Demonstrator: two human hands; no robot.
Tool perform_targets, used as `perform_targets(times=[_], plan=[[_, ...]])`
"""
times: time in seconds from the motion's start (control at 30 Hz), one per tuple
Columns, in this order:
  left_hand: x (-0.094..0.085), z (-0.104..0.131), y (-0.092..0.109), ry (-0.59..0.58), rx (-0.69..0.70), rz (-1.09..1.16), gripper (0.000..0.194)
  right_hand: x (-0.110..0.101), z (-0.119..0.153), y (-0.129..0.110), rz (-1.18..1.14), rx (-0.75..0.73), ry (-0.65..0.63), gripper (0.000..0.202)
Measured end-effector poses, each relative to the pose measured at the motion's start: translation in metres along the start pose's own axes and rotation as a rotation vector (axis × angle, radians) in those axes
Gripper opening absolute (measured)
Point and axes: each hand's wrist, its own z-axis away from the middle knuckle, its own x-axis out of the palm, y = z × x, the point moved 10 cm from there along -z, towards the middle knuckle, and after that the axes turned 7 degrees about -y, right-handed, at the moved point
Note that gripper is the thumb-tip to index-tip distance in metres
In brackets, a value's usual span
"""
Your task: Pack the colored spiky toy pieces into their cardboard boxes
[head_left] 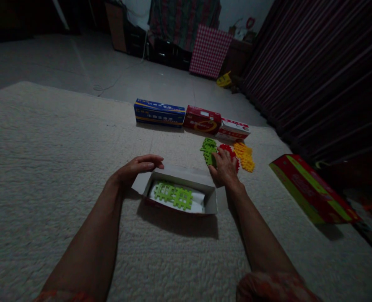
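Fingers [222,154] of the right hand [226,168] curl downward over the loose plastic pieces beyond the open box's right end; the head view does not show whether they pinch one. They sit between the green pile [209,152] and the red pile [226,147], partly covering both, with the thumb side toward the green. To the right of the red pile lies the yellow pile [245,157], apart from the hand.

The left hand [135,167] is near the far left corner of the open box [210,200], its fingers extended, close together and slightly bent, with nothing visible in them. Whether it touches the box's left flap [140,183] cannot be told. Inside the box, green lattice pieces [183,198] lie on white lining [199,203], leaving the right end uncovered.

Beyond the piles, a blue box [159,114], a red box [202,120] and a red-and-white box [232,131] form a row on the quilted mat [69,138]. A larger red-and-green box [311,188] lies well to the right. Farther off are the tiled floor [79,63], a checked cloth [210,51] and a dark striped curtain [286,63].
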Motion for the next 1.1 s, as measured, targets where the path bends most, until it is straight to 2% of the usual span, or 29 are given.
perform_targets(times=[0.37,0.53,0.63,0.73,0.83,0.93,1.0,1.1], plan=[[0.000,0.000,0.000,-0.010,-0.001,-0.016,0.036,-0.006,-0.008,0.000,-0.025,-0.053,-0.040,0.049],[0.000,0.000,-0.002,-0.014,0.001,0.017,0.037,-0.011,-0.005,-0.005,-0.052,-0.109,0.018,0.045],[0.001,0.000,-0.004,-0.022,-0.021,0.034,0.036,-0.024,-0.001,-0.003,-0.100,-0.112,0.058,0.046],[-0.001,-0.001,0.000,-0.012,0.011,-0.004,0.035,-0.055,0.009,-0.005,-0.209,-0.115,0.089,0.046],[-0.003,-0.001,0.001,0.002,0.024,-0.024,0.035,-0.097,0.030,-0.026,-0.363,-0.211,0.099,0.041],[-0.003,-0.001,0.000,0.000,0.013,-0.022,0.035,-0.127,0.059,-0.066,-0.462,-0.391,0.031,0.038],[-0.002,-0.001,0.000,-0.001,0.008,-0.011,0.036,-0.132,0.076,-0.091,-0.461,-0.498,-0.052,0.038],[0.001,0.000,-0.001,-0.008,-0.017,0.045,0.036,-0.121,0.092,-0.113,-0.418,-0.582,-0.177,0.038]])
